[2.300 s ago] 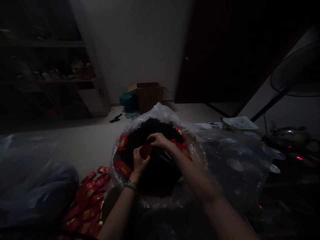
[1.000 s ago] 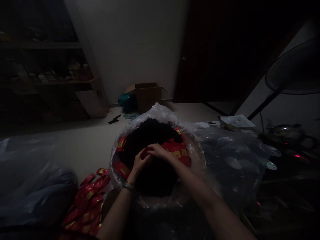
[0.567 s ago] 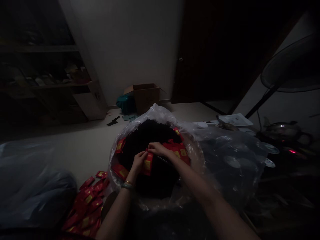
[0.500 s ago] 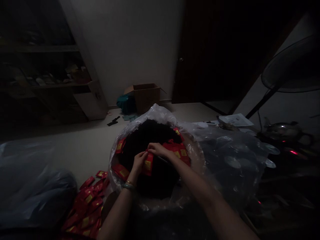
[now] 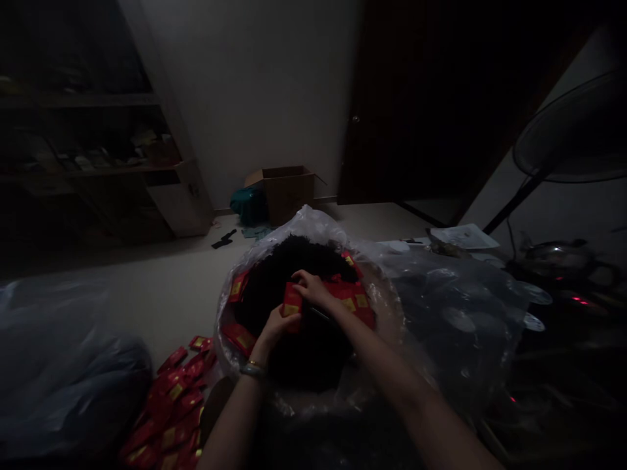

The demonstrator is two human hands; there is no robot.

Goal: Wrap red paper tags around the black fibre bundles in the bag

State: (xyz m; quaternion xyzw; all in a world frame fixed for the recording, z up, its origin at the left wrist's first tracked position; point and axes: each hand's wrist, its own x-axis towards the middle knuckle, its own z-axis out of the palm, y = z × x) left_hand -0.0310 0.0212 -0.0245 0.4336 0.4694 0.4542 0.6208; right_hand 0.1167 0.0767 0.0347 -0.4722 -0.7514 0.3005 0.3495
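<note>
A small red packet point(image 5: 292, 295) with a yellow label stands upright over a heap of dark loose leaves point(image 5: 308, 362), possibly tea. My left hand point(image 5: 275, 326) is closed on its lower part, thumb across the front. At the upper right edge of the packet, the bent fingers of my right hand point(image 5: 312, 289) touch it. A thin shiny edge shows under my right wrist; what it belongs to is too dark to tell. The heap lies in a round container lined with a clear plastic bag point(image 5: 221, 339). More red packets point(image 5: 350, 297) rest inside along its rim.
Many red packets point(image 5: 171, 401) are piled on the floor at lower left, beside a plastic-covered bundle point(image 5: 73, 385). Clear plastic point(image 5: 450, 307) spreads to the right, near a kettle point(image 5: 556, 254) and a fan point(image 5: 568, 130). A cardboard box point(image 5: 289, 196) stands against the wall.
My left hand has shifted its hold lower on the packet, which now stands higher. The fingers of my right hand have moved slightly up and loosened from their pinch at the top.
</note>
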